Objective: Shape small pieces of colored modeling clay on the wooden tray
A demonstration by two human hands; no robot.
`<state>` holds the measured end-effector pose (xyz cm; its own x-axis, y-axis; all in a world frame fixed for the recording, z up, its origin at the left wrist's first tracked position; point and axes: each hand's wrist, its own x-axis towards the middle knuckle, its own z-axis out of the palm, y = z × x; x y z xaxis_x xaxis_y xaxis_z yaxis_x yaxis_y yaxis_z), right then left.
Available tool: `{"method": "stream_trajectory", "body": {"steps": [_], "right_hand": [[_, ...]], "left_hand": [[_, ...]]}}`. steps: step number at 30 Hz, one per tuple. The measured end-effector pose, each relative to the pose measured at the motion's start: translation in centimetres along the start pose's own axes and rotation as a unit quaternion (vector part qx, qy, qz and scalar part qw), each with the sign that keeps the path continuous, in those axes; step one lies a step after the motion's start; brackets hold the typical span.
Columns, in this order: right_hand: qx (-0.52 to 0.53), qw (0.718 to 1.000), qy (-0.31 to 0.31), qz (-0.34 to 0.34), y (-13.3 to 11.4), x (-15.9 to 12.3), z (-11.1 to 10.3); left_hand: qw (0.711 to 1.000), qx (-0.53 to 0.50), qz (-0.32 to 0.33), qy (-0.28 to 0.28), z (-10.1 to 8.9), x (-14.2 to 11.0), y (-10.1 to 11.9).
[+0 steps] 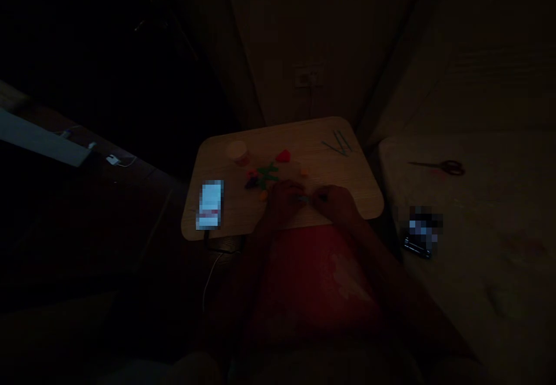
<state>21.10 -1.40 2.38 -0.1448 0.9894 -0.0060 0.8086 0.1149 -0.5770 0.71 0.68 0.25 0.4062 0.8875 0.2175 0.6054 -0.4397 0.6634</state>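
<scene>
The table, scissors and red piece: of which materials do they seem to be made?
Table: probably wood or laminate, rather matt, from its faintly grained top.
Scissors: likely thin metal blades, plastic-looking looped handles; finish too dark to judge.
Red piece: perhaps plastic or clay, by its bright colour; no gloss shows.

bare left hand [285, 201], bare right hand [339, 202], bare forearms [384, 263] — red lap cloth [299, 283], pale print [350, 278]

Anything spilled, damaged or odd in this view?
No spill or damage is discernible. The darkness looks odd: the left hand and right hand sit in shadow, while a lit screen glows on the table.
</scene>
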Motion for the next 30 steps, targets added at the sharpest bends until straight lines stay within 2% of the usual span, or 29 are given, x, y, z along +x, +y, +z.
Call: {"method": "stream_trajectory", "body": {"steps": [6,12,15,19,23,30], "right_hand": [[0.106,0.994,0.023,-0.008,1.4,-0.3,-0.1],[0.037,0.998,0.032,-0.045,0.9,-0.3,0.0],[0.021,0.999,0.03,-0.035,0.8,-0.1,0.1],[0.109,0.992,0.049,-0.026,1.3,-0.2,0.2],[0.222,0.973,0.07,-0.002,1.9,-0.4,0.1],[0.219,0.971,0.093,-0.026,2.3,-0.6,-0.1]], "left_hand": [[1.0,0.006,-0.008,0.016,0.0,0.0,0.1],[1.0,0.009,0.007,0.008,-0.3,-0.1,-0.1],[1.0,0.022,0.004,0.01,-0.3,-0.1,-0.1],[1.0,0.022,-0.002,0.02,-0.3,-0.2,-0.1],[0.999,-0.014,-0.008,0.039,-0.3,-0.4,-0.1],[0.998,-0.032,-0.025,0.05,-0.1,-0.5,-0.3]]}}
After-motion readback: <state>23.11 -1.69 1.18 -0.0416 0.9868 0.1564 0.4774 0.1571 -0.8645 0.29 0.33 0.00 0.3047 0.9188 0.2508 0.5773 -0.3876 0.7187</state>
